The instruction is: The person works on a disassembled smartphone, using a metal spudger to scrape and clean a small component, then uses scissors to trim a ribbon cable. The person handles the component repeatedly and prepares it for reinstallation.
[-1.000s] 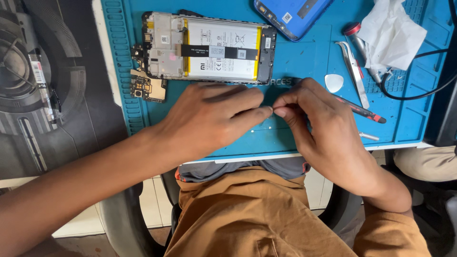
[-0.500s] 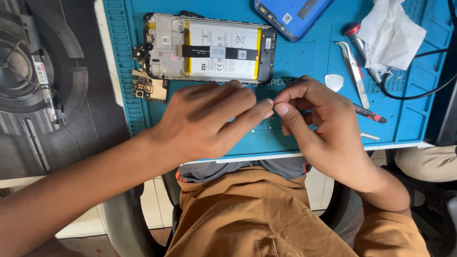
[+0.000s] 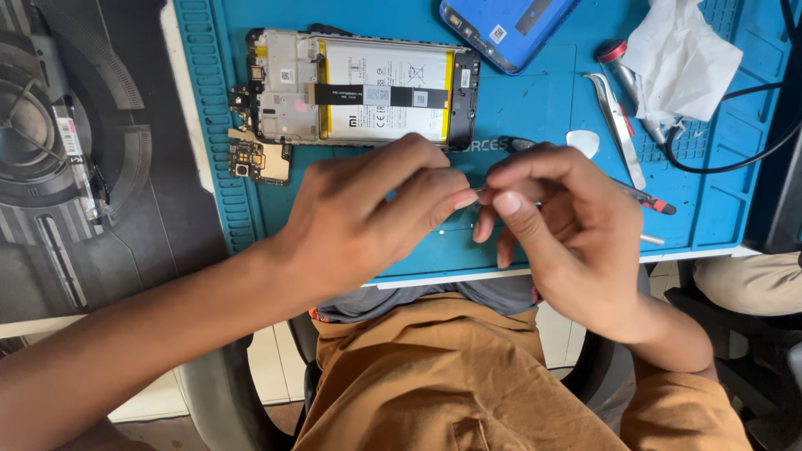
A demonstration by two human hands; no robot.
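Head view, looking down on a blue work mat (image 3: 535,108) spread over the surface. Left hand (image 3: 368,217) and right hand (image 3: 555,225) brought together over the near edge of the mat, fingertips almost touching. Between the pinched fingertips of both hands, a very small thin part (image 3: 479,191), too small to tell what kind. Both hands narrow, closed in a pinch on this part; impossible to say which hand carries most of the hold.

Beyond the hands, an opened phone (image 3: 363,88) lying flat on the mat, back cover off, white battery with yellow edges showing, a black flat ribbon across it. Just beside its left lower corner, a small loose circuit board (image 3: 259,159). Further up, a blue back cover (image 3: 501,29), partly cut by the top edge of the picture.

To the right of the hands, metal tweezers (image 3: 618,125) lying on the mat, near a crumpled white tissue (image 3: 681,54). Near the tweezers, a small white pick (image 3: 582,142). Partly hidden behind the right hand, a screwdriver with red and black handle (image 3: 647,199). Black cable (image 3: 727,146) curving over the right side of the mat.

Left of the mat, a dark patterned pad (image 3: 83,167). Below, brown trousers (image 3: 468,376) of the seated person.
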